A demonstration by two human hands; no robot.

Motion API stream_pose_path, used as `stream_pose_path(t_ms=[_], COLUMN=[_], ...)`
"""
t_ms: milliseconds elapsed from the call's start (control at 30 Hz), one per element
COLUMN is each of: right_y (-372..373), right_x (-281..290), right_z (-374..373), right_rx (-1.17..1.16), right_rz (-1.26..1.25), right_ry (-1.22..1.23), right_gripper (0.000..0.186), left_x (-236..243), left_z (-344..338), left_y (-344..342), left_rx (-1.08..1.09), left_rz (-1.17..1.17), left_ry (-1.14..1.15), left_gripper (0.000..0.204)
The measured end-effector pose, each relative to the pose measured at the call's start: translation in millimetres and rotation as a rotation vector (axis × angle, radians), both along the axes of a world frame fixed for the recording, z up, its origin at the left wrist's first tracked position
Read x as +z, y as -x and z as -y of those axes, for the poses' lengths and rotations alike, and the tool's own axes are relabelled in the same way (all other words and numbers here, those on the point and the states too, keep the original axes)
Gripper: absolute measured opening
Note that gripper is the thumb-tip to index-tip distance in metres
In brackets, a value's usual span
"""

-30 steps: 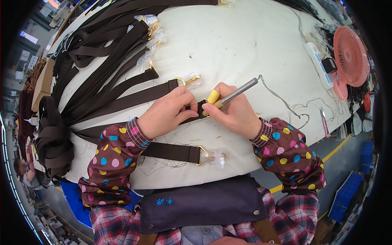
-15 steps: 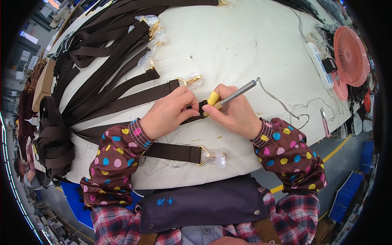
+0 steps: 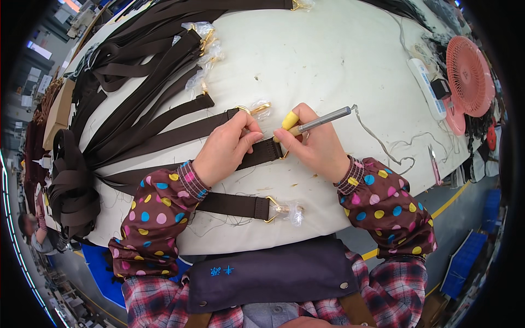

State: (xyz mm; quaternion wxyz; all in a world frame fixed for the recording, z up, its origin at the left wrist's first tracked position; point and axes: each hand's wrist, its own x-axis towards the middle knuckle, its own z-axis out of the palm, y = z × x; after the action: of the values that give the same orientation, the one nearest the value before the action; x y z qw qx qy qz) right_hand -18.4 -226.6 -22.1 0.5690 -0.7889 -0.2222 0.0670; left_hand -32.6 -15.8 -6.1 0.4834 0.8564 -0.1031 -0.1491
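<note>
My right hand [image 3: 320, 150] grips a grey pen-shaped tool [image 3: 326, 118] with a cord at its back end. On that index finger is a yellow finger cover [image 3: 290, 120]. The tool's front end is at the stitched end of a dark brown webbing strap [image 3: 261, 155], which carries a gold ring [image 3: 285, 154], partly hidden by my right fingers. Just left of there my left hand [image 3: 225, 148] is closed, thumb and index finger pinched above the strap; whatever they hold is too small to make out. Another strap [image 3: 232, 205] with a plastic-wrapped gold clasp [image 3: 287, 208] lies nearer me.
More brown straps [image 3: 142, 109] fan across the left of the white table [image 3: 339, 60], gathered into a thick bundle [image 3: 74, 191]. At the right are a pink fan [image 3: 469, 76], a white power strip [image 3: 427, 87] and small snips [image 3: 435, 164]. Loose threads litter the surface.
My right hand and the tool have shifted slightly up and right. My left hand has moved a little right, and more of the strap's stitched end and ring now shows between my hands.
</note>
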Motion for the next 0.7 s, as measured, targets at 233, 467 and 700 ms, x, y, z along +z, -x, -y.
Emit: stream_pose_path(t_ms=[233,467,700], right_y=[-1.4,-1.3,-0.9], right_x=[-3.8,-2.7,-2.6], right_z=[-0.9,-1.1,-1.9], right_rx=[-0.002,-0.001,-0.006], right_rz=[0.022,0.05,0.041], right_ry=[0.017,0.04,0.036], right_gripper=[0.022,0.022,0.022], left_x=[-0.5,0.8,0.3], left_z=[0.6,2.0,0.9], left_y=[0.1,0.1,1.0], left_rx=[-0.003,0.012,0.022], left_rz=[0.02,0.034,0.031], left_ry=[-0.011,-0.02,0.03], left_gripper=[0.01,0.013,0.014])
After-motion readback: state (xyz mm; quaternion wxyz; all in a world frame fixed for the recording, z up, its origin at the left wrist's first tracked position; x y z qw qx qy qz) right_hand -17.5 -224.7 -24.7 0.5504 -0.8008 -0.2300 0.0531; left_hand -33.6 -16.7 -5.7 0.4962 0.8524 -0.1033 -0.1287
